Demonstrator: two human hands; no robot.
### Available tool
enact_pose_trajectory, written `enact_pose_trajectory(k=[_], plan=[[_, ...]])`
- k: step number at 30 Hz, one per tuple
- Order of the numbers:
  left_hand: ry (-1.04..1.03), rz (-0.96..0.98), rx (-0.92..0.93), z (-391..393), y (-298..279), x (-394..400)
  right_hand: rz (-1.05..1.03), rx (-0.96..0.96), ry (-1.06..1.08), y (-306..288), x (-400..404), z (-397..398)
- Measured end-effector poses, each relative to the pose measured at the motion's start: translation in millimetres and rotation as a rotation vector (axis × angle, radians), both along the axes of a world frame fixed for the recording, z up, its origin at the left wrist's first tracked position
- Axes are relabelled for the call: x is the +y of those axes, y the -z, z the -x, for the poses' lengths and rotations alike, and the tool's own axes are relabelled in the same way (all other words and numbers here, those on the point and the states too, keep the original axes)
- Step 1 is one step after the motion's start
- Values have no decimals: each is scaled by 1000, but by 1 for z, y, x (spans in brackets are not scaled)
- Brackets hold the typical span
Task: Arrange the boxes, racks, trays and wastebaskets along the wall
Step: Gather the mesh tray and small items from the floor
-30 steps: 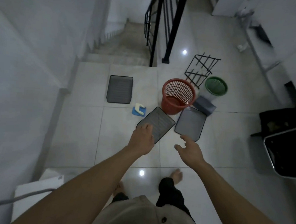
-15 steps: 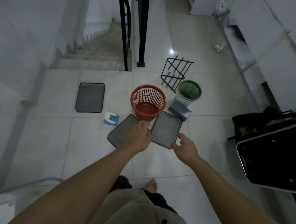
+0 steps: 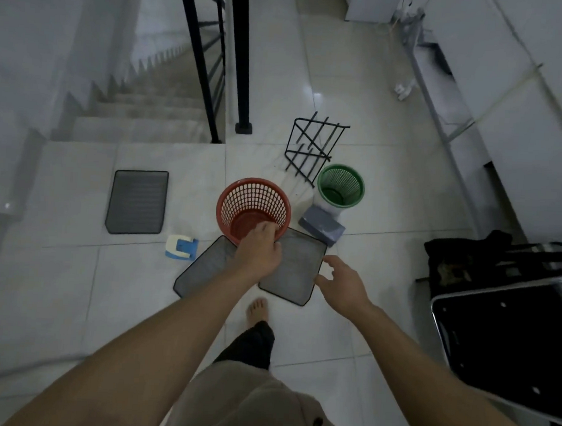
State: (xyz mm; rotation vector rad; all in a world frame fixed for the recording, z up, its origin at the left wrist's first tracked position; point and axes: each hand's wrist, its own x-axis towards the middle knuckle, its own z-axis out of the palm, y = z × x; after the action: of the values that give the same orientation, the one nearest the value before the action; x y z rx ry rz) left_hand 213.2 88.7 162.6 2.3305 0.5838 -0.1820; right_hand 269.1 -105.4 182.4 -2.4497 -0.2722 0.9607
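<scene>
Left hand [image 3: 260, 249] curled over red wastebasket [image 3: 253, 208] rim, grip unclear; right hand [image 3: 341, 284] spread, empty, beside mesh tray [image 3: 297, 273]

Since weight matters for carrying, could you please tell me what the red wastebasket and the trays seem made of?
Red wastebasket: likely plastic, with a moulded lattice wall and matte colour. Trays: apparently dark metal mesh, with a fine grid and thin rims.

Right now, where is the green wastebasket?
In the head view the green wastebasket stands upright on the floor, right of the red wastebasket, just in front of the black wire rack and behind the grey box.
</scene>
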Motion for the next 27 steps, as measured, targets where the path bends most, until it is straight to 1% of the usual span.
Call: enact_pose_trajectory(k=[3, 6, 13, 20, 25, 27], plan=[[-55, 21, -10, -47, 1, 15, 11, -11, -21, -2, 17, -47], [-43, 41, -5, -82, 5, 30, 14, -30, -24, 0, 34, -87], [-82, 51, 28, -135, 15, 56, 26, 21, 15, 9, 61, -144], [-150, 44, 35, -189, 30, 64, 44, 72, -38, 23, 73, -210], [-221, 46, 87, -219, 66, 55, 56, 122, -134, 62, 80, -262], [-269, 53, 115, -226, 87, 46, 86, 161, -208, 83, 80, -278]])
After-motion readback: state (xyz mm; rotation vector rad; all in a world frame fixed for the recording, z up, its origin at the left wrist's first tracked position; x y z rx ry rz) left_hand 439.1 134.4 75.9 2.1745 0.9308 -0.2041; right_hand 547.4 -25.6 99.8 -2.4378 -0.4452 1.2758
